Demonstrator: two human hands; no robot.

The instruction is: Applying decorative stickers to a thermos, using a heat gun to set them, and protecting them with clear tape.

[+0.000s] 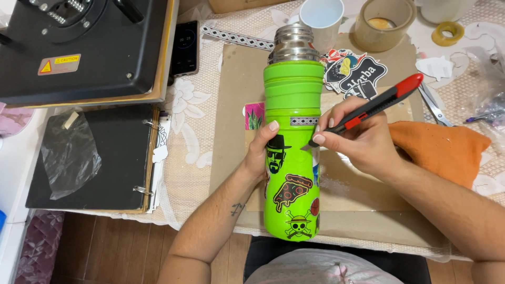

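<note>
A bright green bottle (292, 100) with a steel neck lies lengthwise on a sheet of cardboard (236, 79), its base toward me. Several stickers cover it, among them a pizza slice and a skull with a hat. My left hand (260, 150) grips the bottle's left side, thumb on a sticker of a figure in a hat. My right hand (360, 139) holds a red and black utility knife (376, 105), its tip touching the bottle's right side just below a narrow patterned strip.
A black heat press (79, 42) and a black ring binder (89, 158) stand at left, a phone (185, 47) beside them. Behind the bottle are a white cup (322, 18), tape rolls (383, 23), loose stickers (355, 71) and metal scissors (434, 105). An orange cloth (447, 150) lies at right.
</note>
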